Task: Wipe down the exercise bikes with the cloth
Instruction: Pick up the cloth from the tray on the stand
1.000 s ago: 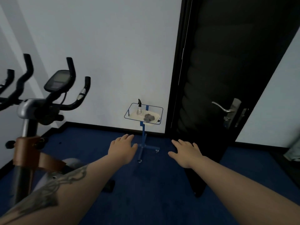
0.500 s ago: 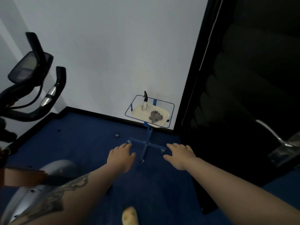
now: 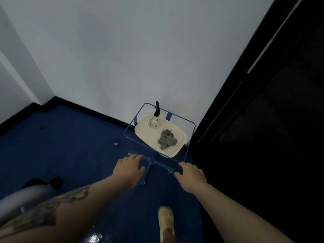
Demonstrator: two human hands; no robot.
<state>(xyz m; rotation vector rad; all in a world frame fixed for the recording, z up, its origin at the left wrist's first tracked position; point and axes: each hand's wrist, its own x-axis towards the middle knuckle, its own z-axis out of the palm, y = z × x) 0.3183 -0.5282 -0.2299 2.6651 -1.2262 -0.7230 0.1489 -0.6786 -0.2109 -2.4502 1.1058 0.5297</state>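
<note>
Presently left hand (image 3: 128, 170) and right hand (image 3: 191, 176) reach forward empty, fingers relaxed; grey cloth (image 3: 166, 139) lies crumpled on white tray (image 3: 175, 149) beside spray bottle (image 3: 155, 120): pinch cloth's bunched centre, avoiding bottle.

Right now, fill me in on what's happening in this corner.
A person stands over a small blue stand by the wall, both arms stretched forward. The left hand and right hand are open and hold nothing. On the stand's white tray lie a crumpled grey cloth and a spray bottle, both untouched. Only a grey part of an exercise bike shows at lower left, so wiping has not begun.
</note>
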